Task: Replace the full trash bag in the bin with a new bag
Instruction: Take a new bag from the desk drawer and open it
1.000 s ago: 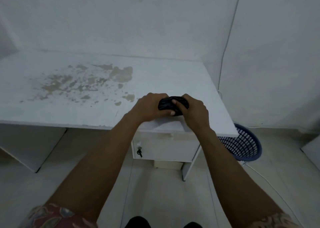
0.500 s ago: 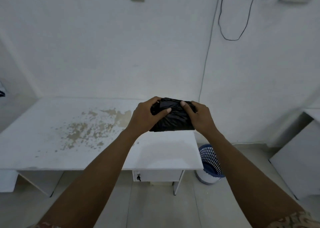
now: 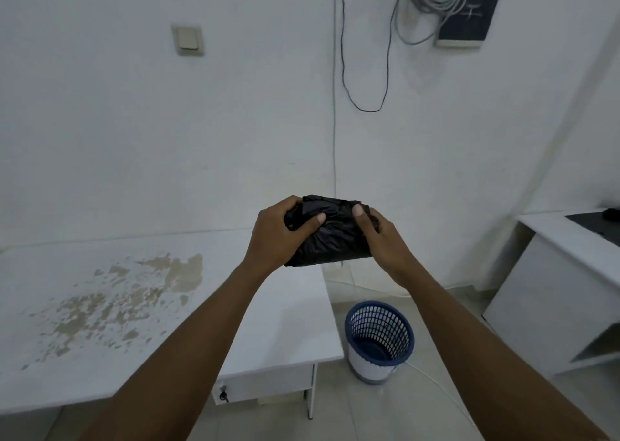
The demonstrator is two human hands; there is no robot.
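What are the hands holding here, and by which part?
A folded black trash bag: left hand grips its left end, right hand its right.

A blue mesh bin (image 3: pixel 379 320) stands on the floor (image 3: pixel 385 417) beside the stained desk (image 3: pixel 288 323).

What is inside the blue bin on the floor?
The bin shows its mesh wall and dark bottom, no rubbish or bag. Its near wall hides some of the inside. The left hand and right hand hold the black bag.
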